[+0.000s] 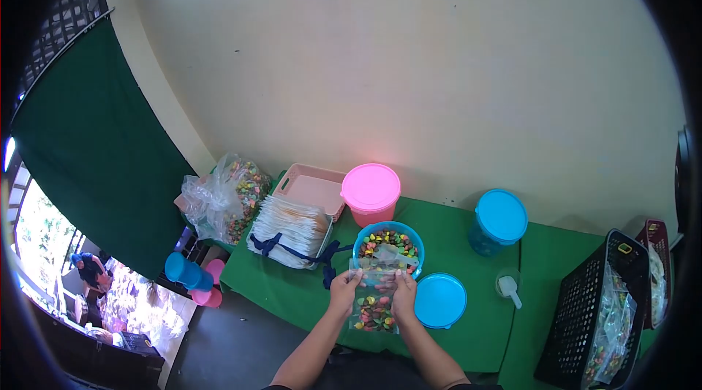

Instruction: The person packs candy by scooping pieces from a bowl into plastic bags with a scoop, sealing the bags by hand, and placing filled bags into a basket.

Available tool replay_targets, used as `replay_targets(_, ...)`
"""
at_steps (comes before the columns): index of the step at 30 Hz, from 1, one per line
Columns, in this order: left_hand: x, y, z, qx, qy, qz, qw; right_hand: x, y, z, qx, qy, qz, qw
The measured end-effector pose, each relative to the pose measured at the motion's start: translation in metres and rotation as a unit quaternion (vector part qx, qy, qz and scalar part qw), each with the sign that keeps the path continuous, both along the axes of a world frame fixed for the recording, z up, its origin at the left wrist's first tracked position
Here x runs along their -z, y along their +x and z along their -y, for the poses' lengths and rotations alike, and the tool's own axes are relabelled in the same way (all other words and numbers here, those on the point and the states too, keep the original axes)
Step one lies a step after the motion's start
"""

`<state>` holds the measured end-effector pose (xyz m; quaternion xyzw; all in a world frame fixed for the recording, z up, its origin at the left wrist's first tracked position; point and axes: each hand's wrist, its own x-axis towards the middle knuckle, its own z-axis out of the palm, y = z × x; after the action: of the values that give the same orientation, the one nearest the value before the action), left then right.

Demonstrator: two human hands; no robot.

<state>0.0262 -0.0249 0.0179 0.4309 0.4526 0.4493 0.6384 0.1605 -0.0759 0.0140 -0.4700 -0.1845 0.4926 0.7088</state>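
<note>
A clear plastic bag (375, 315) hangs upright between my hands, its lower part filled with small multicoloured pieces that look like candy or snacks. My left hand (344, 292) pinches the bag's top left edge, and my right hand (404, 295) grips its top right edge. Just beyond the bag stands an uncovered blue tub (355, 247) of the same coloured pieces, with something translucent lying on them, partly hidden by the bag. A round blue lid (440, 301) lies on the green cloth beside my right hand.
Left on the green-covered table (270, 290) are a big bag of pieces (232, 200), a stack of white packets (289, 229) and a pink tray (311, 186). Behind stands a pink tub (371, 192). Rightward are a blue-lidded tub (500, 222), a white scoop (510, 290) and a black basket (578, 317).
</note>
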Motion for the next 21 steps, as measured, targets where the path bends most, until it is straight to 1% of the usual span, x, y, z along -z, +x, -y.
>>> replay_targets(2, -0.003, -0.003, 0.000, 0.007, -0.017, 0.006, 1.000, 0.001, 0.003, -0.001, 0.004, 0.012, 0.003, 1.000)
replay_targets(4, 0.000, -0.006, -0.004, 0.014, -0.036, 0.012, 0.999, 0.000, 0.006, -0.001, -0.050, 0.022, 0.014, 0.998)
replay_targets(5, 0.006, -0.010, -0.006, 0.008, -0.043, 0.019, 0.999, 0.000, 0.004, 0.000, -0.049, 0.021, 0.013, 0.998)
replay_targets(7, -0.004, -0.007, -0.004, 0.004, -0.049, 0.026, 0.998, -0.006, -0.002, 0.001, -0.061, 0.012, 0.100, 0.993)
replay_targets(9, -0.013, 0.002, 0.006, -0.007, 0.029, -0.048, 0.998, -0.002, -0.007, 0.000, -0.050, 0.003, 0.117, 0.992)
replay_targets(10, -0.009, 0.004, 0.006, -0.007, 0.029, -0.048, 0.998, 0.002, -0.008, -0.001, -0.042, -0.006, 0.135, 0.990)
replay_targets(12, 0.000, 0.006, 0.002, -0.038, 0.058, -0.069, 0.995, 0.009, -0.006, -0.003, -0.044, -0.002, 0.119, 0.992)
replay_targets(14, 0.004, 0.000, -0.005, -0.030, 0.051, -0.077, 0.995, 0.014, 0.001, -0.007, -0.043, 0.001, 0.103, 0.994)
replay_targets(16, 0.003, -0.003, -0.007, -0.019, 0.039, -0.086, 0.995, 0.019, 0.007, -0.006, -0.073, 0.013, 0.103, 0.992)
replay_targets(18, 0.003, -0.004, -0.009, -0.006, 0.003, -0.038, 0.999, 0.022, 0.014, -0.007, -0.091, 0.011, 0.088, 0.992)
replay_targets(21, 0.009, -0.007, -0.013, 0.025, -0.017, -0.019, 0.999, 0.022, 0.018, -0.005, -0.121, 0.008, 0.065, 0.990)
